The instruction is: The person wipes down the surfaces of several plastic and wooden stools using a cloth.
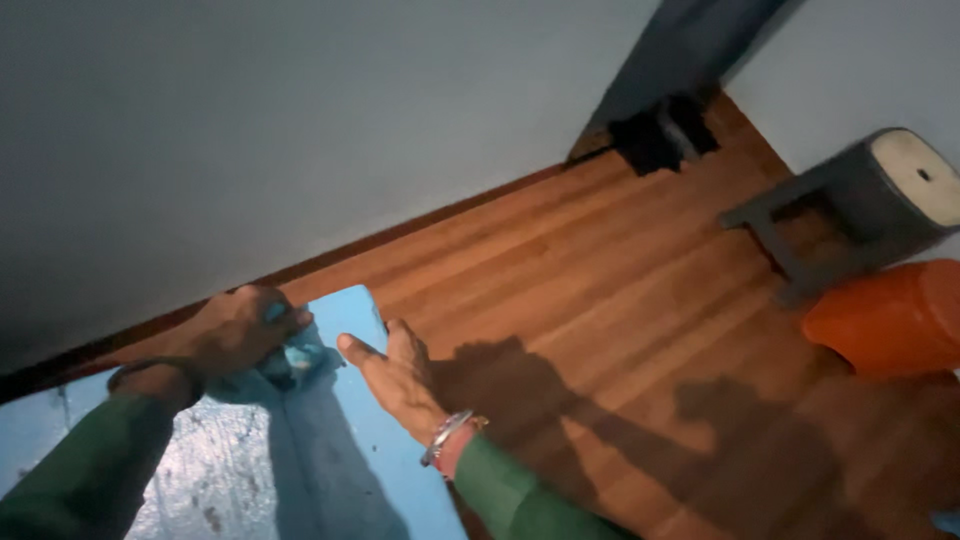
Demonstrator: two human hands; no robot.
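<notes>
While the left hand (240,325) clenched a blue cloth (295,358) against the light-blue worktop (350,310), mid-wipe, the right hand (395,375) lay flat and released, steadying the edge.

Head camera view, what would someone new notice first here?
First, the two hands at the lower left: the left hand is closed on a bluish cloth on a light blue surface, while the right hand lies flat and open at that surface's edge. At the right, an orange stool and a grey stool stand on the wooden floor.
</notes>
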